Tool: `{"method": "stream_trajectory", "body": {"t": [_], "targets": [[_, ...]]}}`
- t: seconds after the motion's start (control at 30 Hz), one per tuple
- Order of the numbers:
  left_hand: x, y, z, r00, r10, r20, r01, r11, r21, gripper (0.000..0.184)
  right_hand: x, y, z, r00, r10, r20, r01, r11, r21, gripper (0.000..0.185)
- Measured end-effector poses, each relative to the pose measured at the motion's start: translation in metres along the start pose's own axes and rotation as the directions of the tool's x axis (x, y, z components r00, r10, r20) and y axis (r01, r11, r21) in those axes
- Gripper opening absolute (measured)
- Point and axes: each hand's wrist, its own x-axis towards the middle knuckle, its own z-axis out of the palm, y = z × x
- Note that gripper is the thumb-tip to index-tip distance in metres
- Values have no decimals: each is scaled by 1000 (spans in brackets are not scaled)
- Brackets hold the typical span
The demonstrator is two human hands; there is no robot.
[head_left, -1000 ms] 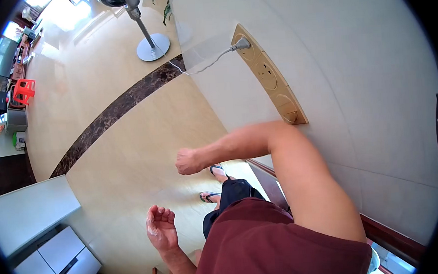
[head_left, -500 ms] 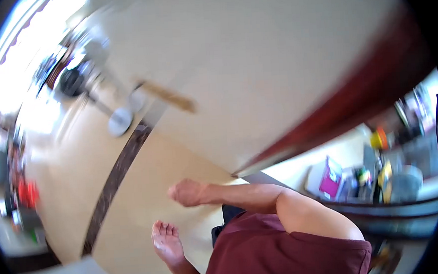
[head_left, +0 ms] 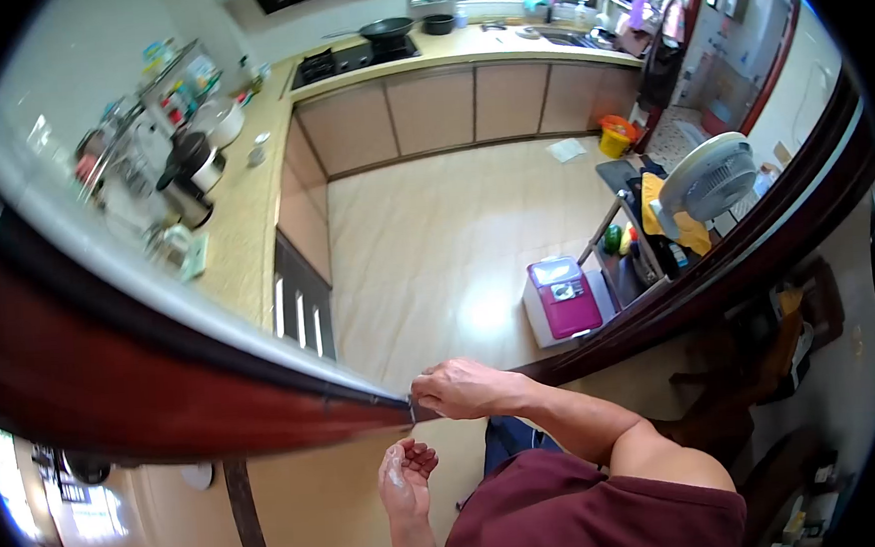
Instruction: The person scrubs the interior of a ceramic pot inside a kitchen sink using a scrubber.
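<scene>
My right hand [head_left: 465, 387] is closed, with its fingers bent down beside the end of the dark red door frame [head_left: 296, 418]. Whether it touches the frame, or has anything small between its fingers, I cannot tell. Lower down, my left hand [head_left: 407, 476] is turned palm up, its fingers loosely curled and nothing visible in it. White residue marks its thumb side. Both hands are in front of my maroon shirt [head_left: 582, 505], at the doorway of a kitchen.
A counter [head_left: 254, 215] with a kettle [head_left: 184, 199] runs along the left, and a wok [head_left: 386, 29] stands on the stove at the back. To the right are a purple and white bin [head_left: 565, 306], a fan [head_left: 707, 179] and a yellow bucket [head_left: 614, 137].
My view has swung from the blurred room and pale wall to the kitchen doorway. My right hand is now beside the door frame. My left hand remains palm up, its fingers more curled.
</scene>
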Motion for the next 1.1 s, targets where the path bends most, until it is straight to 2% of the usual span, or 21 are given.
{"method": "stream_trajectory", "body": {"t": [0.07, 0.13, 0.17, 0.23, 0.3, 0.37, 0.4, 0.57, 0.77, 0.83, 0.87, 0.97, 1.03, 1.1], "targets": [[49, -10, 41, 999, -30, 41, 28, 999, 42, 27, -7, 53, -32, 994, 46, -96, -48, 999, -24, 18], [105, -18, 82, 987, -113, 117, 111, 994, 19, 26, -7, 103, -71, 970, 124, -210, -133, 991, -30, 17], [134, -21, 106, 975, -160, 156, 162, 987, -2, 25, -8, 127, -92, 969, 139, -205, -147, 989, -21, 17], [182, -24, 158, 964, -217, 154, 228, 972, -51, 25, -14, 173, -134, 919, 199, -339, -232, 971, -59, 17], [222, -20, 189, 966, -199, 165, 205, 979, -16, 24, -18, 206, -164, 912, 186, -365, -224, 973, -65, 17], [264, -13, 241, 970, -183, 162, 185, 983, 6, 24, -19, 254, -204, 846, 217, -487, -252, 968, -8, 17], [285, -10, 254, 972, -168, 164, 166, 986, 29, 24, -19, 265, -219, 823, 286, -490, -312, 950, 30, 17], [402, 9, 317, 970, -167, 179, 148, 982, 113, 24, -6, 367, -256, 742, 400, -539, -404, 907, 117, 18], [567, 32, 415, 966, -193, 170, 161, 970, 181, 24, 19, 480, -332, 562, 537, -630, -566, 804, 180, 15], [618, 26, 468, 939, -232, 255, 189, 965, 183, 24, 22, 514, -360, 535, 578, -617, -628, 760, 167, 13], [639, 25, 494, 922, -232, 310, 169, 961, 218, 25, 21, 525, -371, 476, 612, -632, -661, 722, 202, 13], [701, 13, 582, 886, -312, 344, 195, 923, 333, 25, 26, 562, -416, 300, 663, -686, -697, 643, 317, 14], [737, -3, 636, 846, -382, 373, 227, 890, 396, 25, 23, 580, -439, 204, 716, -667, -685, 591, 426, 14], [774, -31, 691, 798, -435, 418, 249, 869, 429, 25, 12, 612, -457, 142, 736, -662, -703, 545, 456, 15]]}}
